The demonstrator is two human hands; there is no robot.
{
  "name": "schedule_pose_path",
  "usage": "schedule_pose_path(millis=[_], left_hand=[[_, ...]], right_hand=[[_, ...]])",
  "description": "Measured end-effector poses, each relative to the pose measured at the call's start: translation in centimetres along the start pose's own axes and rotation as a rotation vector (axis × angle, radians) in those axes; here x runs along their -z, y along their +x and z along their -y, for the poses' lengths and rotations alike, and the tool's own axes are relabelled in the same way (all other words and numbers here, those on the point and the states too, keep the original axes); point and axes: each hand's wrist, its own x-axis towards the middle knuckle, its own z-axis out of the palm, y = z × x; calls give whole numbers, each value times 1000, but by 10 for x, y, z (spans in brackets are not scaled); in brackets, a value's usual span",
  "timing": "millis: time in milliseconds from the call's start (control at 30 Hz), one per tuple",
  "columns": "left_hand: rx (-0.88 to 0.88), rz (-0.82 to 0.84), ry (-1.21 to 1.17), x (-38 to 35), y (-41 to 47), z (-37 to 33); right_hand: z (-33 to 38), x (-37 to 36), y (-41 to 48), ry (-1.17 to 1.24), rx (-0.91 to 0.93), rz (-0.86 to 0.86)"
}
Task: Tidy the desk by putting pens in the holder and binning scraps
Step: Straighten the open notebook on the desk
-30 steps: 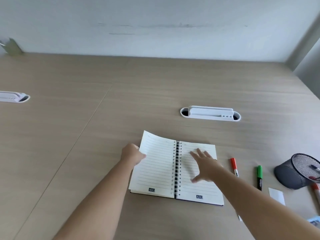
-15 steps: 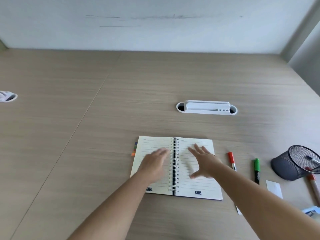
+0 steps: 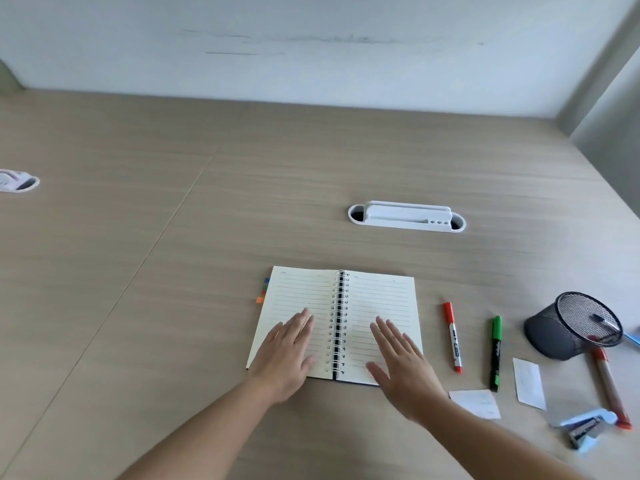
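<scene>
Both hands flat, fingers spread, gripping nothing. Left hand (image 3: 287,355) presses the left page of the open spiral-bound lined notebook (image 3: 377,299); right hand (image 3: 401,365) lies over the right page's near corner. Notebook lies flat on the light wood-grain desk (image 3: 173,271).

Pens loose on the desk right of the notebook: red-capped white marker (image 3: 452,337), then green-capped black marker (image 3: 496,355), roughly parallel. Black wire-mesh pen holder (image 3: 568,327) is tipped on its side further right, mouth toward camera, something dark inside; can't tell what. An orange-brown marker (image 3: 609,386) lies just below its mouth.

Scraps: white paper slip (image 3: 476,403) just beside the right wrist, second white slip (image 3: 528,382) between green marker and orange-brown marker. Light-blue stapler (image 3: 588,426) near the right edge.
</scene>
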Motion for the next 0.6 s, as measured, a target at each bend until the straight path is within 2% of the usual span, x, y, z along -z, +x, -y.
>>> schedule_pose_path(millis=[67, 167, 333, 433, 600], left_hand=[[9, 50, -6, -9, -8, 0], [6, 88, -25, -12, -4, 3], [-6, 129, 23, -4, 26, 6], [15, 134, 37, 6, 62, 6], [34, 170, 70, 31, 117, 18]], right_hand=[[0, -9, -10, -111, 4, 5], [-7, -17, -10, -225, -67, 123], [-20, -16, 18, -227, -95, 152], [-24, 6, 47, -257, -49, 46], [-33, 32, 106, -214, -29, 124]])
